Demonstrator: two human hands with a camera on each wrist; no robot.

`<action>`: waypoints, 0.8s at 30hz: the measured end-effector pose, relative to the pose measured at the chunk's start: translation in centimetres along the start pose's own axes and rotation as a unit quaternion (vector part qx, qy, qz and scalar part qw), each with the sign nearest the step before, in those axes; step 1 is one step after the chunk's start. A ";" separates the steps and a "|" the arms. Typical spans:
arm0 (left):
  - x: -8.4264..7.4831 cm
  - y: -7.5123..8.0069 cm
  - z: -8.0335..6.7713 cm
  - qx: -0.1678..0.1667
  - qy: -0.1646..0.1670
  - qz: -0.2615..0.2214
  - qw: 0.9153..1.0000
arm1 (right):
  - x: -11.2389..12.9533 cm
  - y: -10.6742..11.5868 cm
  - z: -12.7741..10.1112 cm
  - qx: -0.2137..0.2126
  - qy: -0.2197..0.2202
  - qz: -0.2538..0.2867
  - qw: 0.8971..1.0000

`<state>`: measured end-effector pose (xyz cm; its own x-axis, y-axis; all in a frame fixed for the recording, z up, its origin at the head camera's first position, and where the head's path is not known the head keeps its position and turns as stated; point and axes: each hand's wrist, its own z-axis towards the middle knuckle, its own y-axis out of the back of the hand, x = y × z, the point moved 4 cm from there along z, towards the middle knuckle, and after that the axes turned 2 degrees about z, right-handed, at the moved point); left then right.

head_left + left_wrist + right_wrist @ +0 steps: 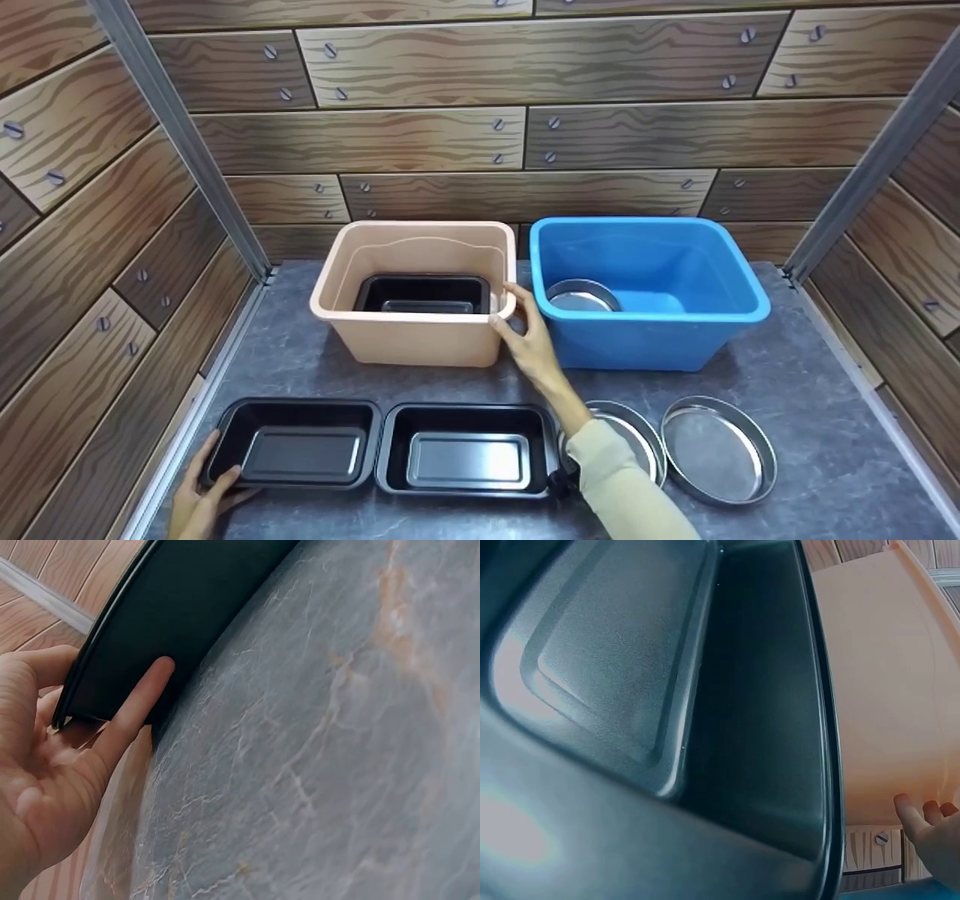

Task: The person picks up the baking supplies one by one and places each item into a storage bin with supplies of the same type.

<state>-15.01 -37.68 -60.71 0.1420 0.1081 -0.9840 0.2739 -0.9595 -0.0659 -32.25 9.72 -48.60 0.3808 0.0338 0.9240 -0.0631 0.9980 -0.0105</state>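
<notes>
At the front left, my left hand (196,502) grips the near left corner of a black loaf pan (304,454). In the left wrist view one finger lies straight along the pan's dark outer wall (142,637). My right hand (531,345) holds the front right corner of a peach plastic bin (420,341), thumb at the front rim and fingers at the right side. Inside that bin lies another black loaf pan (424,283). Between my arms a further black loaf pan (469,459) rests on the table; it fills much of the right wrist view.
A blue bin (637,345) stands right of the peach one, with a round metal pan (581,296) inside. Two round pans, one partly under my right forearm (626,431) and one farther right (716,450), lie on the grey table (817,420). Wood-patterned walls enclose the table.
</notes>
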 end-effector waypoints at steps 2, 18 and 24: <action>-0.1 -0.1 0.0 -0.001 0.002 0.004 1.000 | 0.1 0.0 0.0 0.001 0.001 0.001 1.000; 0.1 0.8 -0.4 0.029 -0.016 -0.108 0.994 | 0.3 -0.2 -0.1 0.025 -0.006 -0.011 1.000; 0.0 0.5 -0.4 0.062 -0.047 -0.177 0.981 | 0.3 0.3 -0.1 0.018 -0.007 -0.012 1.000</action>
<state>-14.49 -38.05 -60.69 -0.0314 0.4215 -0.9063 0.1712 -0.8911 -0.4203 -32.06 10.06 -48.37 0.3697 0.0096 0.9291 -0.0880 0.9958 0.0247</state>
